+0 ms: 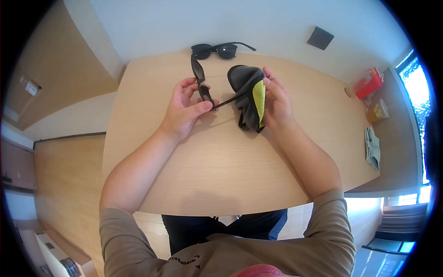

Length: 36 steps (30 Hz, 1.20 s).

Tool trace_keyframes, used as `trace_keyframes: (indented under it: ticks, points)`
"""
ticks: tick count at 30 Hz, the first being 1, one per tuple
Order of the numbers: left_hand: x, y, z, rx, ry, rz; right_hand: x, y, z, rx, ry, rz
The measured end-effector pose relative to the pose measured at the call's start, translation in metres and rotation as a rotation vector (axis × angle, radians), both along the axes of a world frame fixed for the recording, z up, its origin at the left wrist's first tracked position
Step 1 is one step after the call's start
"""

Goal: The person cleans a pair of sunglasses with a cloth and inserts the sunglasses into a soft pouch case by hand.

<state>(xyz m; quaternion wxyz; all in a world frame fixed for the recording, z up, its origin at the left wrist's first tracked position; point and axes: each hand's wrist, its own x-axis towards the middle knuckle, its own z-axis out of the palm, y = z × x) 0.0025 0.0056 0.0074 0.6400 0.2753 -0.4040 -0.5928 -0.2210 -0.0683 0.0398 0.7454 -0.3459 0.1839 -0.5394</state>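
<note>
My left hand (185, 107) is closed on a pair of dark sunglasses (198, 71), its thumb and fingers at one lens. One temple of these sunglasses reaches right, toward the cloth. In my right hand (278, 102) is a grey and yellow-green cloth (249, 94) with black edging, bunched and hanging in folds. The cloth meets the end of the temple; its folds hide whether it is wrapped around it. Both hands are above the table. A second pair of sunglasses (226, 51) lies at the table's far edge, one temple stretched to the right.
The light wooden table (221, 171) meets a white wall with a dark square plate (320, 38). To the right are a red container (368, 83), a yellowish cup (377, 111) and a folded pale cloth (372, 148). A window (413, 87) is at far right.
</note>
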Motion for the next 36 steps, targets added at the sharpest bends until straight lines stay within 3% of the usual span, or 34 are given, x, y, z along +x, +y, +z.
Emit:
trace_keyframes:
  ticks: [22,28,31,34,36]
  points:
    - [0.002,0.001,0.001,-0.063,0.031,-0.032,-0.014,-0.029,-0.007,-0.011,-0.026,-0.039]
    - [0.002,-0.001,-0.003,-0.086,0.057,-0.017,-0.015,-0.031,0.002,-0.048,0.056,-0.415]
    - [0.0,-0.001,-0.003,-0.073,0.088,-0.013,-0.016,-0.042,-0.005,-0.126,0.364,-0.625]
    - [0.001,-0.002,0.001,-0.04,0.144,-0.026,-0.023,-0.054,-0.02,-0.207,0.746,-0.655]
    - [0.001,-0.002,0.001,-0.029,0.171,-0.027,-0.027,-0.056,-0.022,-0.172,0.762,-0.591]
